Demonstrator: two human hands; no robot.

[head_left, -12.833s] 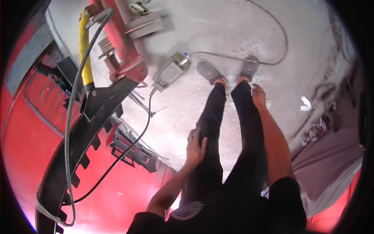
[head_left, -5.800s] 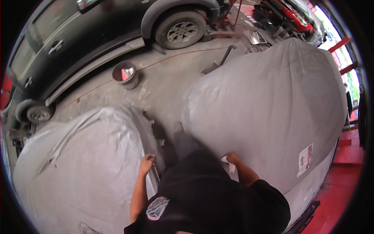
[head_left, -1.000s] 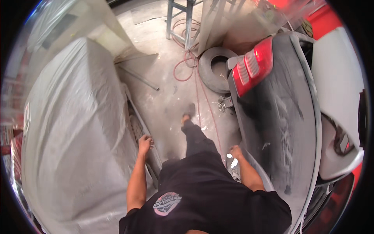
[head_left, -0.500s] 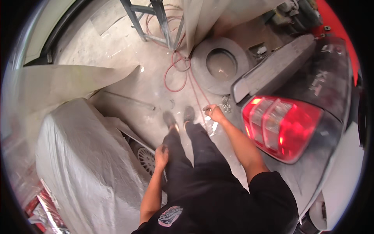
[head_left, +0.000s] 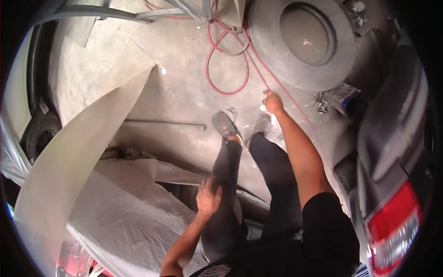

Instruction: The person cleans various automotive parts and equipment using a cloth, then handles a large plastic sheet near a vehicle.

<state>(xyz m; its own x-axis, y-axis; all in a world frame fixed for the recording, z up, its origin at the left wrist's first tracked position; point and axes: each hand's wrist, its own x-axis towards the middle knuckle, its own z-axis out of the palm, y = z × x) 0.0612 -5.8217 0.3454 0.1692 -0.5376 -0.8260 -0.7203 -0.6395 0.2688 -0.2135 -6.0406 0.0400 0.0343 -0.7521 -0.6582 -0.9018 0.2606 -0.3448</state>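
Note:
My left hand (head_left: 208,197) hangs in front of my left thigh, its fingers loosely apart and nothing in them. Farther forward, my right hand (head_left: 273,101) is low over the floor beside my right shoe, with its fingers curled in. One strand of a red hose (head_left: 227,92) runs up to those fingers; whether they grip it or it passes behind them I cannot tell. The hose lies in a loop ahead of my feet, and a second strand passes to the right of the hand.
A big grey tyre (head_left: 344,60) lies flat at the far right. Near it are small metal pieces (head_left: 321,103) and a plastic packet (head_left: 342,96). A covered car (head_left: 129,198) is on my left, below a curved pale panel (head_left: 87,134). A red tail light (head_left: 394,226) shows at right.
The view has swung right and forward, so the tyre and hose look larger and the tail light sits lower right. My left hand's fingers have spread; my right hand is still stretched forward.

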